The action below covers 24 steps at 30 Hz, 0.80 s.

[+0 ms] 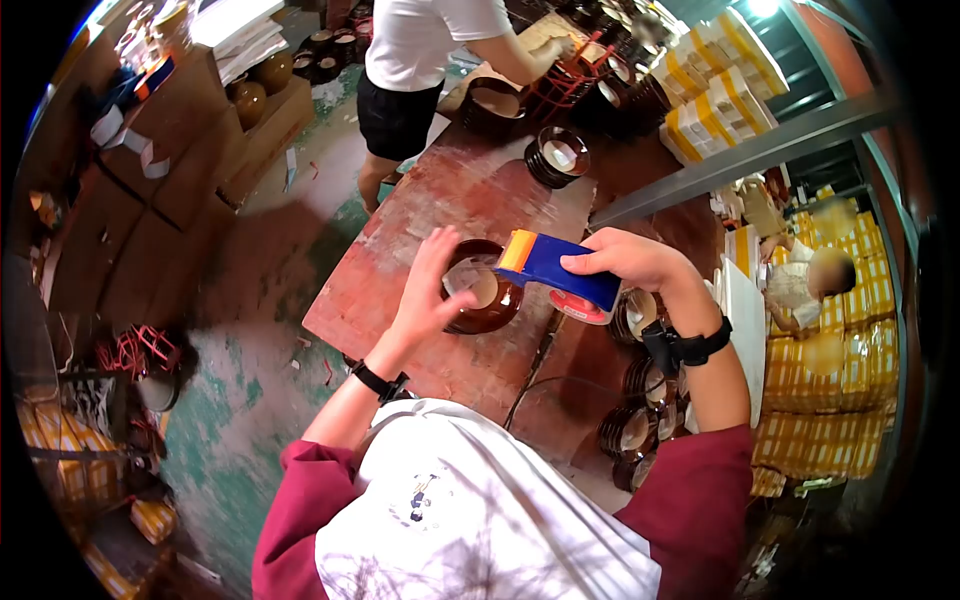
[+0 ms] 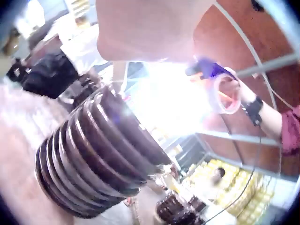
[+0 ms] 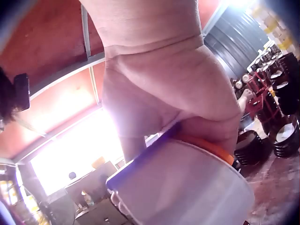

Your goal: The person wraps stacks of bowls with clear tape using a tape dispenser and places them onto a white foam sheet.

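Note:
A stack of dark brown glazed bowls [image 1: 487,318] stands on the red-brown table [image 1: 400,270]; the left wrist view shows the stack [image 2: 89,154] from the side. My left hand [image 1: 428,290] is at the stack's left side, fingers extended and thumb apart; whether it touches the rim I cannot tell. My right hand [image 1: 635,262] grips a blue tape dispenser [image 1: 560,266] with an orange front end, held over the stack's right side. A roll of tape [image 3: 187,187] fills the lower part of the right wrist view, below the right hand [image 3: 173,89].
More bowl stacks [image 1: 560,158] stand at the table's far end, and others [image 1: 632,430] along its right. A person in a white shirt [image 1: 415,45] reaches toward a red rack [image 1: 570,85]. A metal bar [image 1: 740,155] crosses at right; yellow-white packages [image 1: 830,370] and another person [image 1: 797,285] are beyond.

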Motion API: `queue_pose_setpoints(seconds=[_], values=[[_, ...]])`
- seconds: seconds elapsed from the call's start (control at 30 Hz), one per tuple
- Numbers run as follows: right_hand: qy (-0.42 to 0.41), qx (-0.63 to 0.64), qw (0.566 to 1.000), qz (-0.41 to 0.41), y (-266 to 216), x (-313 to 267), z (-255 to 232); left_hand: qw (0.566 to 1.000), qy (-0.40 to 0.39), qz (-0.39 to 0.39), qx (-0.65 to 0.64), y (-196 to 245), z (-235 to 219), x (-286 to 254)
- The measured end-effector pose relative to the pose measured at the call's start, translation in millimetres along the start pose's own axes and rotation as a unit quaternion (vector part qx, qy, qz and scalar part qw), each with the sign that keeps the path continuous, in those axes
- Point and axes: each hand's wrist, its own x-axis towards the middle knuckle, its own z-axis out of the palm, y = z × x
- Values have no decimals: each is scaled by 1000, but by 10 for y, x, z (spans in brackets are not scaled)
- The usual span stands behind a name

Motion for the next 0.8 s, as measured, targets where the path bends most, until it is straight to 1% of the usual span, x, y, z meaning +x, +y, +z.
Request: queue_pose_setpoints(seconds=[0.07,0.1,0.13,0.2,0.23,0.27,0.3,0.37,0.43,0.47,0.53,0.57,0.6,0.7,0.73,0.8], values=[[6,-10,1000,-19,295,54,-111,985,-134,58,96,282,-108,284],[4,-9,1000,-25,436,73,-154,966,-198,86,143,338,-104,391],[1,-10,999,-32,568,91,-191,943,-258,94,189,295,-60,479],[-8,2,999,-47,881,226,-313,911,-326,98,234,207,45,564],[-26,11,998,-61,971,238,-312,892,-358,100,259,150,104,586],[-27,2,997,-76,1076,265,-301,882,-382,86,264,82,160,556],[-26,-8,995,-91,1191,306,-308,879,-389,67,268,91,184,594],[-60,3,992,-109,1370,334,-314,868,-412,32,274,133,243,681],[-46,21,992,-116,1579,406,-316,849,-416,64,320,194,326,727],[-29,22,988,-149,1681,439,-293,837,-422,80,340,253,386,721],[-92,65,981,-158,1740,437,-276,810,-436,106,378,342,501,656],[-124,85,975,-163,1777,436,-279,799,-445,100,393,356,553,617],[-83,65,979,-176,1938,554,-276,795,-444,104,400,376,573,596],[-66,44,982,-172,2119,683,-270,787,-443,104,417,391,595,572],[-78,64,981,-168,2129,680,-265,785,-443,102,421,392,594,564],[-59,66,978,-188,2227,750,-255,790,-449,92,408,388,601,588]])
